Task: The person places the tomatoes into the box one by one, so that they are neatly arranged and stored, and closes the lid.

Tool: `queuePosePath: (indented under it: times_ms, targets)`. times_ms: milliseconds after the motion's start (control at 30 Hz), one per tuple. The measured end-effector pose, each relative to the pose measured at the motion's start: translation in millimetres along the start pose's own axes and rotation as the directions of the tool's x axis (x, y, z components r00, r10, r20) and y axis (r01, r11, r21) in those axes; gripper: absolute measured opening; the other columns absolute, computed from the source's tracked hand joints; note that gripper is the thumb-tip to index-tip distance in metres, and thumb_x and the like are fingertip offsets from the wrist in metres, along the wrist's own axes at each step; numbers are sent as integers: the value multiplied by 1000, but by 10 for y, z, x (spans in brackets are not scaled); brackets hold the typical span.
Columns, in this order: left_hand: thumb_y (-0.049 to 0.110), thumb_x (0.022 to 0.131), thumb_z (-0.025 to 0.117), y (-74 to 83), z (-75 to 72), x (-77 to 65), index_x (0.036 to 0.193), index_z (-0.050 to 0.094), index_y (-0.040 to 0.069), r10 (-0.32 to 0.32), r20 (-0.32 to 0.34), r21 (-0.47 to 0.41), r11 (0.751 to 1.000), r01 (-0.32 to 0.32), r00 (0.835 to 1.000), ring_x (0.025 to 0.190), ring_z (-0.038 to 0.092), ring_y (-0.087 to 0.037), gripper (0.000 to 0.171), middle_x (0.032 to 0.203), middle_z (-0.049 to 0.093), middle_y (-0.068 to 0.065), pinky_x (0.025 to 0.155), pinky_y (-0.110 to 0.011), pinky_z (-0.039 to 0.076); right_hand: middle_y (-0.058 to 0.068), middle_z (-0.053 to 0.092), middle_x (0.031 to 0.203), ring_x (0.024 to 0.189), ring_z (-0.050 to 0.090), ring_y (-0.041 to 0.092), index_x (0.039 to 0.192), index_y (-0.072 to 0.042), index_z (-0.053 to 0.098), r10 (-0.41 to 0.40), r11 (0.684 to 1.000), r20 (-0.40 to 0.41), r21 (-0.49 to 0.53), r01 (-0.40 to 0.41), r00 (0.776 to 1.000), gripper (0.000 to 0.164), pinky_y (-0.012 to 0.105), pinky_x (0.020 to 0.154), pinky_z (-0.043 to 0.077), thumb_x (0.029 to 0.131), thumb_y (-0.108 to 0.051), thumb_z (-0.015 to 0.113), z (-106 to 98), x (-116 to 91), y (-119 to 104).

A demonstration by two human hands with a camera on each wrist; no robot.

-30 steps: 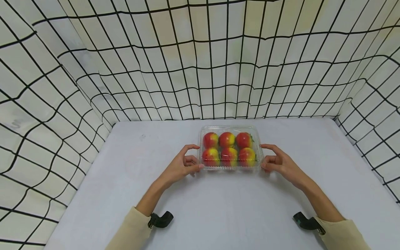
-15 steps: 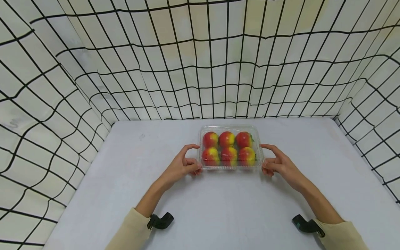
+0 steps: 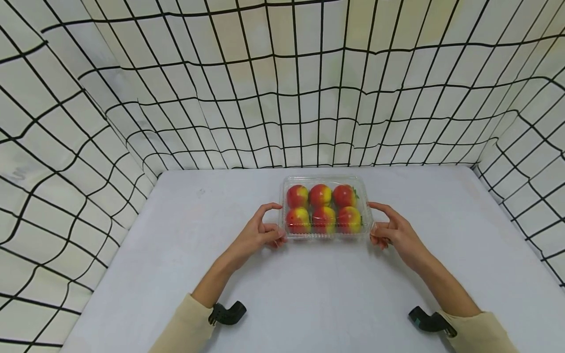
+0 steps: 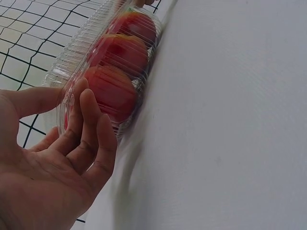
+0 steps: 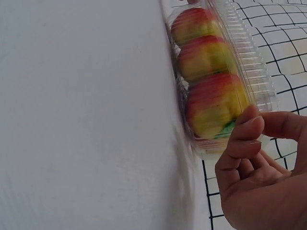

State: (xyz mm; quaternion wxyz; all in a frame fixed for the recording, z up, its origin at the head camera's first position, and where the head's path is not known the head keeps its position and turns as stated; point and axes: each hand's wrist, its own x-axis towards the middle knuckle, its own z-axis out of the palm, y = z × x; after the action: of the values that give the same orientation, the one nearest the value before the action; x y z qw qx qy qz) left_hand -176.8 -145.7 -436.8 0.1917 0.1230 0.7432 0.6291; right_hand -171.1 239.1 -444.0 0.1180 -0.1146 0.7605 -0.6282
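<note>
A clear plastic clamshell box (image 3: 325, 236) sits near the far edge of the table, its lid down over several red-and-yellow fruits (image 3: 323, 219), which have bits of green leaf. My left hand (image 3: 253, 238) grips the box's left end by the rim. In the left wrist view, the left thumb (image 4: 41, 100) and fingertips meet at the box's corner. At the opposite end, my right hand (image 3: 400, 239) pinches the rim between thumb and fingers. The right wrist view shows the ribbed rim of the box (image 5: 252, 64) above the right fingers (image 5: 240, 151). Fingertips behind the box are hidden.
The white table (image 3: 326, 294) extends in front and to both sides of the box. A black net (image 3: 300, 108) hangs over pale walls at the back and sides. Each wrist wears a black mount (image 3: 228, 314) beside its beige sleeve.
Both hands remain at the ends of the box. The thumbs and lower fingers have shifted slightly along its front corners. The right wrist has moved a little inward.
</note>
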Motion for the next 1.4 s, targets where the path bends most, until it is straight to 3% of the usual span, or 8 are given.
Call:
queuePosePath:
  times_ms: [500,967,1400]
  targets:
    - [9,100,64,20,44,36,154,36,20,18,-45,-31,999,-19,999,78,68,-19,62,85,74,2,78,-30,60,-4,64,68,59,54,11,160,-5,34,28,999,-70,40,-25,997,63,27,57,48,100,0,53,35,11,-32]
    - [14,102,64,-16,39,35,156,34,23,17,-34,0,1000,-17,999,80,67,-18,62,88,73,-3,79,-32,60,-1,65,76,65,57,19,161,-12,32,-4,1000,5,-28,4,1000,61,30,67,54,104,-13,57,-61,5,9]
    - [7,100,64,-34,70,36,156,36,19,10,-73,-90,996,-16,997,73,66,-14,64,77,71,3,74,-25,59,-2,64,83,72,60,18,161,-9,29,18,999,32,-33,-17,999,61,28,73,56,106,-15,54,-58,32,5]
